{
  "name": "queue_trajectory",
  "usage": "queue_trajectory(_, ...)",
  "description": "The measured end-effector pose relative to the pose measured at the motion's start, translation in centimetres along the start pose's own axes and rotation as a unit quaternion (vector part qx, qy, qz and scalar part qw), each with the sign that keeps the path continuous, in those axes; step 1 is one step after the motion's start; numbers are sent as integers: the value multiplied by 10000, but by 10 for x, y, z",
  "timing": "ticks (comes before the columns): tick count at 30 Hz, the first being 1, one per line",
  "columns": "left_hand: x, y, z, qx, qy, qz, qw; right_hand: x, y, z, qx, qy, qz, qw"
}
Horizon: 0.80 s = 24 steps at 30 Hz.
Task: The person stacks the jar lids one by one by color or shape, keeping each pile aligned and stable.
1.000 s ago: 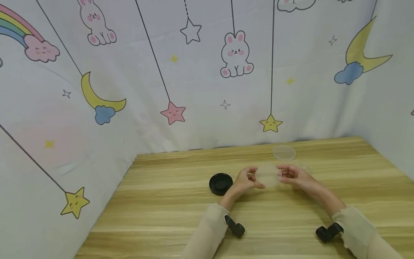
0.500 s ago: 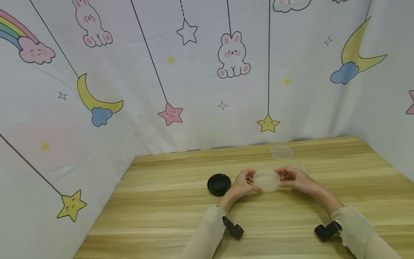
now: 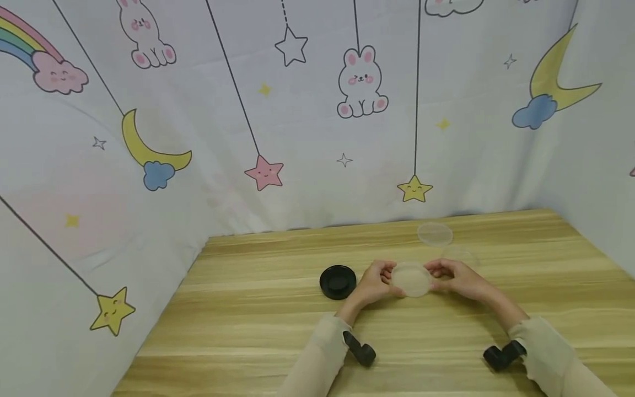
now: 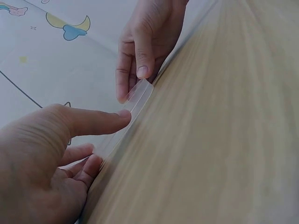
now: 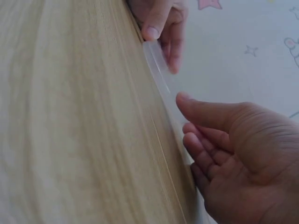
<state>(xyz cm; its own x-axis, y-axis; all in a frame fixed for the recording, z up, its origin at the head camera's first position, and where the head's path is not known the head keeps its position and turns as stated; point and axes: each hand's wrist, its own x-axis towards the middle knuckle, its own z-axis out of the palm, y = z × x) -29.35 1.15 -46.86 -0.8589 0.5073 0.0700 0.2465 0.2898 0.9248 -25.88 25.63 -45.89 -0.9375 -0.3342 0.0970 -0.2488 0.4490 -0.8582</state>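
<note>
- one round see-through dish [image 3: 411,279], kinda cloudy, shallow with a low rim
- pretty much level over the counter [image 3: 238,331], can't tell if it's touching
- held by its edges between left hand [image 3: 373,282] and right hand [image 3: 458,279]

Behind the yellow-brown, wood-grained table [image 3: 238,331] hangs a white draped cloth [image 3: 307,132], its smiling yellow printed star [image 3: 414,189] above the table's back edge. I see a round black dish [image 3: 338,282] left of the table's middle, and a thin, round, translucent disc [image 3: 434,234] near the table's back edge.
</note>
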Motion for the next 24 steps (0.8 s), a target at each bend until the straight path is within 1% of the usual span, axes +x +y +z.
queue_trajectory(5,2,0,1,0,-11,4,10000,-1,0,0,-73,44,-2,10000)
queue_trajectory(10,1,-1,2,-9,12,26,10000,-2,2,1,-268,71,-107,9996)
queue_trajectory(15,-3,-2,3,98,-39,-88,9999,-4,3,4,-467,40,-255,9986)
queue_trajectory(19,-3,0,4,103,-105,-55,9999,-7,-2,3,-473,74,-118,9988)
queue_trajectory(22,-1,4,3,-120,-81,-45,9999,-7,-8,-3,-527,213,108,9983)
queue_trajectory(24,0,6,1,-317,-68,-133,9994,-6,-13,-8,-544,374,251,9975)
